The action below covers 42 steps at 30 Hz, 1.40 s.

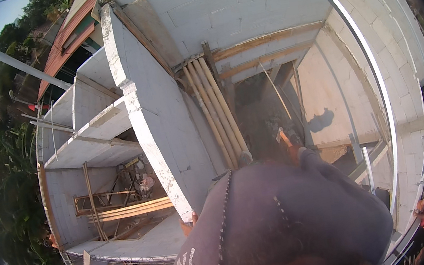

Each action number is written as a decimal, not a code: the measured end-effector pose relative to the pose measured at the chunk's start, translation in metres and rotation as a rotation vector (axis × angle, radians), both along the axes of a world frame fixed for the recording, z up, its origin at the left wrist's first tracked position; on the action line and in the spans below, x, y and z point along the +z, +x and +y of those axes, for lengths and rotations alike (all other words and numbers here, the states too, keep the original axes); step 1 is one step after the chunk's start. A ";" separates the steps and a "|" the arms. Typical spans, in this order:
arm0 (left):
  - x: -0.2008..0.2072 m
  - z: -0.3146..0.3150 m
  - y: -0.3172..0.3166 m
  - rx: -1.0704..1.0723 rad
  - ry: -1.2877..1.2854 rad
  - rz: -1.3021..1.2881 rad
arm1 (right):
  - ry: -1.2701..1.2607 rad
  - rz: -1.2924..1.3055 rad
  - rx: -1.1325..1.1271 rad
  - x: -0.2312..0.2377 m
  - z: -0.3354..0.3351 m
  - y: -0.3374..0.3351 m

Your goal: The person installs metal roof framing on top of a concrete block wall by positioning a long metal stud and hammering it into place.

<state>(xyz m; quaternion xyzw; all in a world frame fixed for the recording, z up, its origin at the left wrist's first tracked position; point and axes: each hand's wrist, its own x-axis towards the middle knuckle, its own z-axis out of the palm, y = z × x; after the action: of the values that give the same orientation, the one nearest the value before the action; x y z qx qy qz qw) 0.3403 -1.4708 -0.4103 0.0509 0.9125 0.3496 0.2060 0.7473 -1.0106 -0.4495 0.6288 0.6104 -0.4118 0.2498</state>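
Observation:
My left hand (189, 224) is closed over the near end of a pale block wall (139, 123), with its fingers at the wall's rough top edge. Most of that hand is hidden behind my grey-purple sleeve. My right hand (285, 139) reaches down over the dim floor area between the walls. Something small and pale shows at its tip, but its fingers are too small and dark to make out. A thin wooden stick (275, 90) leans just beyond the right hand. Several bamboo poles (214, 108) stand to its left, against the wall.
Wooden beams (264, 41) cross the far block wall. A long white metal strip (365, 45) curves down the right side. Left of the near wall lie lower block-walled rooms with bamboo poles (131, 210). Dark rubble (268, 117) covers the floor below.

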 end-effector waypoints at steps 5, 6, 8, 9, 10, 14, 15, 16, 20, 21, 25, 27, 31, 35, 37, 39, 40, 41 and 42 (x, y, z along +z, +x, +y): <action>0.099 0.139 -0.079 0.030 0.101 0.046 | -0.035 0.270 -0.470 0.029 0.097 -0.073; 0.094 0.156 -0.108 -0.004 0.178 0.040 | -0.062 0.347 -0.551 0.027 0.116 -0.087; 0.114 0.208 -0.146 -0.146 0.280 0.128 | -0.035 0.383 -0.504 0.043 0.142 -0.121; 0.120 0.236 -0.164 -0.166 0.316 0.191 | -0.021 0.402 -0.490 0.055 0.154 -0.131; 0.126 0.264 -0.180 -0.184 0.354 0.255 | -0.010 0.395 -0.451 0.062 0.169 -0.139; 0.156 0.363 -0.236 -0.248 0.263 0.399 | 0.050 0.329 -0.290 0.085 0.223 -0.151; 0.162 0.381 -0.246 -0.242 0.228 0.420 | 0.072 0.308 -0.240 0.090 0.242 -0.151; 0.165 0.399 -0.257 -0.234 0.191 0.442 | 0.106 0.242 -0.234 0.088 0.256 -0.149; 0.174 0.443 -0.259 -0.202 0.046 0.387 | 0.173 -0.059 -0.026 0.018 0.301 -0.075; 0.170 0.443 -0.257 -0.207 0.004 0.451 | 0.081 -0.214 0.280 0.010 0.300 -0.075; 0.161 0.433 -0.259 -0.247 -0.041 0.554 | -0.075 -0.446 1.002 -0.002 0.285 -0.077; 0.169 0.432 -0.262 -0.256 -0.037 0.513 | -0.105 -0.414 0.806 -0.004 0.281 -0.093; 0.138 0.420 -0.294 -0.312 0.018 0.357 | -0.114 -0.279 0.352 -0.010 0.264 -0.140; 0.119 0.421 -0.314 -0.267 -0.012 0.266 | -0.104 -0.206 0.098 0.000 0.276 -0.199; 0.139 0.442 -0.312 -0.303 -0.086 0.511 | -0.105 -0.173 -0.013 -0.004 0.279 -0.219; 0.158 0.457 -0.312 -0.296 -0.137 0.756 | -0.098 -0.147 -0.075 -0.009 0.299 -0.240; 0.164 0.468 -0.316 -0.302 -0.135 0.863 | -0.084 -0.139 -0.099 -0.007 0.313 -0.252; 0.170 0.482 -0.322 -0.306 -0.128 0.961 | -0.076 -0.134 -0.117 -0.003 0.325 -0.264; 0.177 0.497 -0.327 -0.316 -0.118 1.038 | -0.063 -0.130 -0.138 0.004 0.343 -0.277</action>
<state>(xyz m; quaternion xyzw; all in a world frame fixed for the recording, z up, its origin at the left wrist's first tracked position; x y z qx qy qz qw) 0.0137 -0.9741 -0.2333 0.3417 0.8937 0.1915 -0.2189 0.4701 -0.6672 -0.4460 0.6864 0.5350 -0.4054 0.2796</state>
